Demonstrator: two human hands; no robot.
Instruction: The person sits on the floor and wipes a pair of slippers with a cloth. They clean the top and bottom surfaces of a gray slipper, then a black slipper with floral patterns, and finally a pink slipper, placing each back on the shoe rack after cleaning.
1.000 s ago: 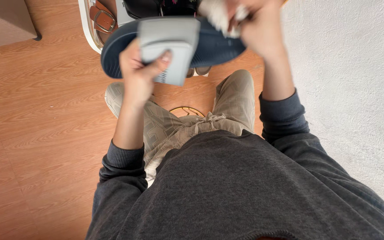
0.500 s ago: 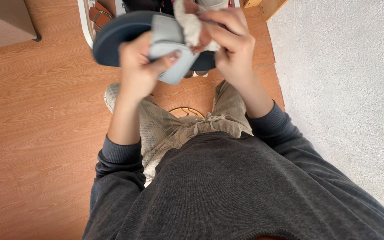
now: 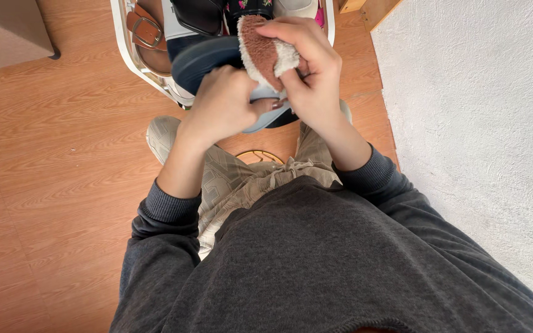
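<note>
Wiping of a dark blue rubber slide sandal with a pale grey strap appears to be the step in hand. The left hand is closed around the sandal's strap and near edge, holding it raised in front of the body, above the knees and just in front of a white plastic basket. The right hand has its fingers folded tightly over a fluffy cloth, white with a brownish-pink face, and presses that cloth against the strap, close beside the left hand. Most of the strap is hidden by both hands, so how much of it has been covered cannot be told. The basket holds other footwear, including a brown leather sandal with a metal buckle and a black shoe. The next move, as a judgement, calls for a firm left-hand hold while the cloth travels along the strap and onto the blue footbed without slipping from the fingers.
</note>
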